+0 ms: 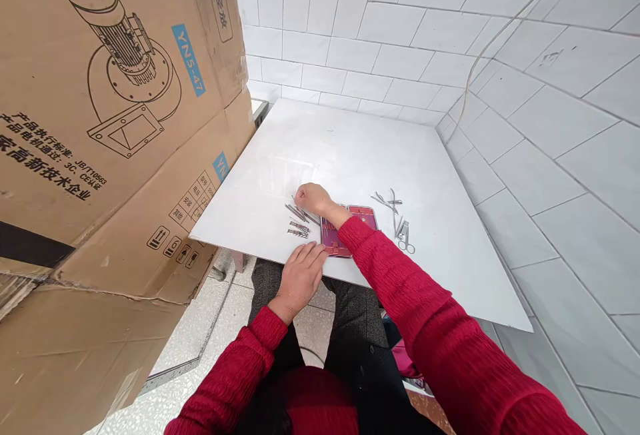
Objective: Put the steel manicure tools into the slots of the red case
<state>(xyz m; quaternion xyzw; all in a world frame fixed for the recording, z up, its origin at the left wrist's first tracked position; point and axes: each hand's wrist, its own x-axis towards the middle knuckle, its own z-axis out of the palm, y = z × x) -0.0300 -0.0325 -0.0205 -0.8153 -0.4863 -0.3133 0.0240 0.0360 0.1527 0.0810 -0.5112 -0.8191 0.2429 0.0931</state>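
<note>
My left hand (301,274) lies flat with its fingers stretched out, the fingertips at the lower left edge of an open red and purple manicure case (341,252). Reaching across that case, my right hand (314,199) is closed above several thin metal tools (299,213) on the table. A thin tip shows beside its fingers, but what they pinch is too small to make out. Small packs of dark slim pieces (299,229) lie left of the case. On its right rest cuticle nippers (394,202), nail clippers (403,230) and small scissors (407,247).
The white table (450,275) stands close to tiled walls (400,28) at the back and right. A large cardboard box (125,208) rises along the left side. A thin cable (480,55) hangs down the wall in the back right corner.
</note>
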